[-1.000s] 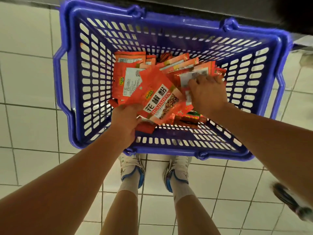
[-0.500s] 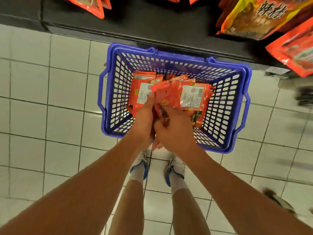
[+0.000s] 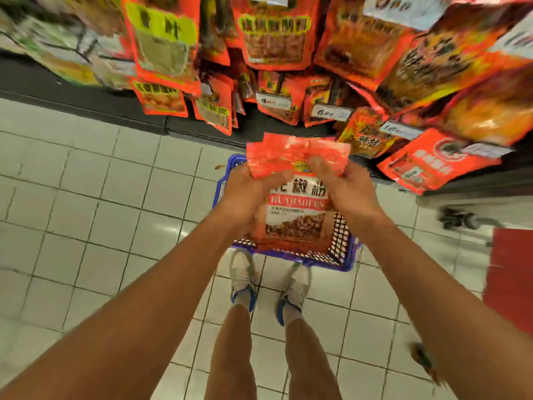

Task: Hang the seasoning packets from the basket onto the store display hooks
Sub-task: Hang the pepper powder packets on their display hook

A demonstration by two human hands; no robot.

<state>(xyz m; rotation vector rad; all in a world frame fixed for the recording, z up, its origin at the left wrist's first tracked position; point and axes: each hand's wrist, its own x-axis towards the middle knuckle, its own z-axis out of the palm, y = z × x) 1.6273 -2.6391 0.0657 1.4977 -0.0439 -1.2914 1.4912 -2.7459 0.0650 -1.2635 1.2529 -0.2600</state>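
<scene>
Both hands have lifted a fanned stack of glossy red seasoning packets (image 3: 294,197) out of the blue plastic lattice basket (image 3: 343,249), which stays on the white tiled floor (image 3: 86,212) beneath them; the left hand (image 3: 248,194) pinches the stack's left edge, the right hand (image 3: 343,189) its top right; blur hides exact finger spread; the far display's hanging pouches (image 3: 274,33) have come into view, so hanging looks next.

White floor tiles (image 3: 86,215) with dark grout lines; white shoes (image 3: 243,277) with blue trim. A red mat (image 3: 510,272) lies at the right edge.
</scene>
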